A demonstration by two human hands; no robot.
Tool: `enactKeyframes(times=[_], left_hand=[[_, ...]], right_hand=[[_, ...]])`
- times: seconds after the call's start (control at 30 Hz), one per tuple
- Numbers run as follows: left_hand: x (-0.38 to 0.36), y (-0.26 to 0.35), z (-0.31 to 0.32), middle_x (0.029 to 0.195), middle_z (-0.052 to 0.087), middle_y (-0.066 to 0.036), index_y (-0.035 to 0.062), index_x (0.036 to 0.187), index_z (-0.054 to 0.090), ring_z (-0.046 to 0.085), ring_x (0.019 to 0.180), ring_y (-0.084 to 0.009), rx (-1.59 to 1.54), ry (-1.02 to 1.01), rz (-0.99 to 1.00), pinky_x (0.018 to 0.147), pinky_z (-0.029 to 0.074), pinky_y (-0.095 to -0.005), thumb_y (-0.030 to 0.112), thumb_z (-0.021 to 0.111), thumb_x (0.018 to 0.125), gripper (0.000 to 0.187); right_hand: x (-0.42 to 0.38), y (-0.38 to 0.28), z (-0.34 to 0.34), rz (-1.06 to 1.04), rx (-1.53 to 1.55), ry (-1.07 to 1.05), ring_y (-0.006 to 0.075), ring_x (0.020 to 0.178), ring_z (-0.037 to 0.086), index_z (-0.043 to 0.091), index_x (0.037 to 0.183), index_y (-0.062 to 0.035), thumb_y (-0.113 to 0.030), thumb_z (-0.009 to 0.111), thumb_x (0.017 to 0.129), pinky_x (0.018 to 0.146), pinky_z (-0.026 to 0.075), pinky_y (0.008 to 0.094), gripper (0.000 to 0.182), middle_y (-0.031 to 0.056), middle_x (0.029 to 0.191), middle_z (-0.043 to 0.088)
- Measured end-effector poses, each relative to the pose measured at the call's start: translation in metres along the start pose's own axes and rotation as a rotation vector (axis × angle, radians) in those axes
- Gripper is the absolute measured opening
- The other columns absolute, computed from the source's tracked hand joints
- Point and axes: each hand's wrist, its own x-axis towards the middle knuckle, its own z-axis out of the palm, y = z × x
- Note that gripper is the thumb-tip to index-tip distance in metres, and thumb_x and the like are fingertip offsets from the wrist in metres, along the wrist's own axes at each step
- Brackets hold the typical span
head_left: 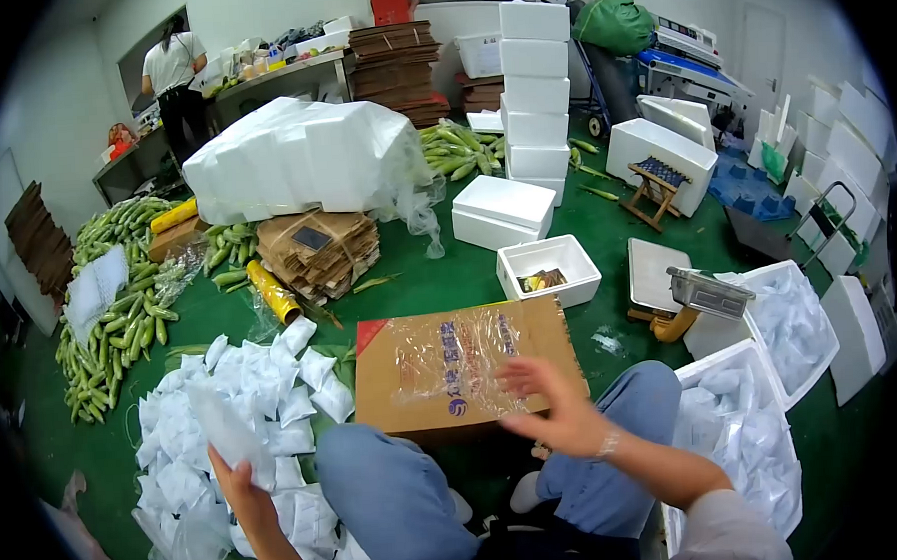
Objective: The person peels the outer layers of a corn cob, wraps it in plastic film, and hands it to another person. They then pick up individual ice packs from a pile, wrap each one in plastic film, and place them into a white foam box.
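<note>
My left hand (pixel 244 494) is closed on a white plastic pouch (pixel 229 426), held upright and slightly blurred. Below and around it lies a heap of similar filled white pouches (pixel 179 417) on the floor. My right hand (pixel 556 403) is empty, its fingers spread and a little blurred, over the near right part of a closed cardboard box (pixel 411 380). Clear tape or film wrinkles across the box top, which carries purple print. The box stands in front of my knees.
Foam boxes (pixel 790 480) full of white pouches stand at my right, near a scale (pixel 704 291). Ahead are an open foam box (pixel 584 292), a foam stack (pixel 536 96) and bundled cardboard (pixel 343 265). Corn ears (pixel 112 360) lie left. A person (pixel 172 77) stands far back.
</note>
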Motion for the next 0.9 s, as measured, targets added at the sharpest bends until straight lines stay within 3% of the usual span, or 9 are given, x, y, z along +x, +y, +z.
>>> enactKeyframes(times=[0.2,0.3,0.37,0.43,0.5,0.57,0.63,0.77,0.9], left_hand=[[0.002,0.025,0.170,0.146,0.028,-0.018,0.0002,0.149,0.012,0.031,0.135,-0.0287,0.161,-0.659,0.108,0.110,0.028,-0.0411,0.034,0.078,0.069,0.109],[-0.020,-0.054,0.213,0.147,0.025,-0.021,-0.0008,0.148,0.010,0.022,0.139,-0.0279,0.329,-0.834,0.061,0.112,0.024,-0.0385,0.026,0.068,0.084,0.091],[-0.037,-0.123,0.221,0.143,0.033,-0.021,-0.0025,0.147,0.017,0.031,0.135,-0.0268,0.208,-0.938,0.015,0.110,0.026,-0.0371,0.020,0.061,0.091,0.075],[-0.036,-0.145,0.224,0.136,0.044,-0.023,-0.0046,0.143,0.028,0.046,0.124,-0.0282,0.047,-1.077,-0.354,0.102,0.038,-0.0372,0.024,0.060,0.092,0.066],[-0.008,-0.176,0.210,0.131,0.049,-0.023,-0.0066,0.135,0.037,0.056,0.110,-0.0331,0.505,-1.147,-0.418,0.090,0.047,-0.0386,0.032,0.065,0.088,0.066],[0.013,-0.218,0.179,0.122,0.054,-0.024,-0.0065,0.123,0.046,0.059,0.103,-0.0366,1.076,-0.767,0.057,0.080,0.052,-0.0408,0.039,0.070,0.081,0.066],[0.040,-0.236,0.161,0.114,0.058,-0.027,-0.0060,0.115,0.051,0.058,0.102,-0.0379,1.422,-0.551,-0.046,0.081,0.051,-0.0440,0.040,0.074,0.076,0.065],[0.053,-0.264,0.151,0.092,0.064,-0.025,-0.0052,0.104,0.057,0.062,0.092,-0.0381,1.547,-0.620,0.012,0.078,0.052,-0.0442,0.039,0.073,0.075,0.055],[0.082,-0.295,0.140,0.067,0.060,-0.013,-0.0009,0.091,0.062,0.063,0.072,-0.0341,1.397,-0.996,-0.285,0.067,0.052,-0.0429,0.033,0.068,0.081,0.036]], right_hand=[[0.062,0.021,0.075,-0.231,0.403,-0.170,0.0265,0.122,0.048,0.028,0.143,-0.0014,-0.031,0.074,0.082,0.105,0.036,0.0404,0.082,0.0138,0.134,0.047],[0.033,0.060,0.052,0.270,0.589,-0.122,0.0227,0.117,0.052,0.042,0.134,-0.0010,-0.018,0.073,0.079,0.101,0.041,0.0365,0.066,0.0094,0.124,0.055],[0.006,0.100,0.051,0.305,0.911,0.080,0.0215,0.112,0.054,0.044,0.131,-0.0015,-0.010,0.071,0.076,0.097,0.044,0.0331,0.063,0.0089,0.121,0.055],[-0.016,0.136,0.041,0.441,1.073,0.264,0.0215,0.107,0.055,0.043,0.131,-0.0015,-0.008,0.072,0.073,0.093,0.045,0.0324,0.066,0.0086,0.116,0.056],[-0.008,0.152,0.043,0.543,0.703,0.542,0.0220,0.103,0.056,0.038,0.133,0.0002,-0.008,0.074,0.070,0.089,0.047,0.0330,0.073,0.0106,0.115,0.054],[0.011,0.176,0.036,0.519,0.174,0.594,0.0270,0.109,0.051,0.032,0.134,0.0035,-0.014,0.078,0.061,0.093,0.044,0.0360,0.088,0.0168,0.119,0.050],[0.033,0.195,0.034,0.493,-0.501,0.608,0.0342,0.113,0.049,0.031,0.137,0.0023,-0.020,0.080,0.055,0.097,0.040,0.0425,0.098,0.0214,0.120,0.050],[0.096,0.222,0.045,0.495,-0.695,0.373,0.0391,0.114,0.045,0.029,0.140,-0.0006,-0.024,0.080,0.052,0.100,0.035,0.0469,0.105,0.0240,0.122,0.048],[0.113,0.252,0.068,0.302,-0.914,0.138,0.0371,0.118,0.039,0.031,0.141,-0.0055,-0.023,0.080,0.052,0.100,0.028,0.0466,0.103,0.0202,0.126,0.042]])
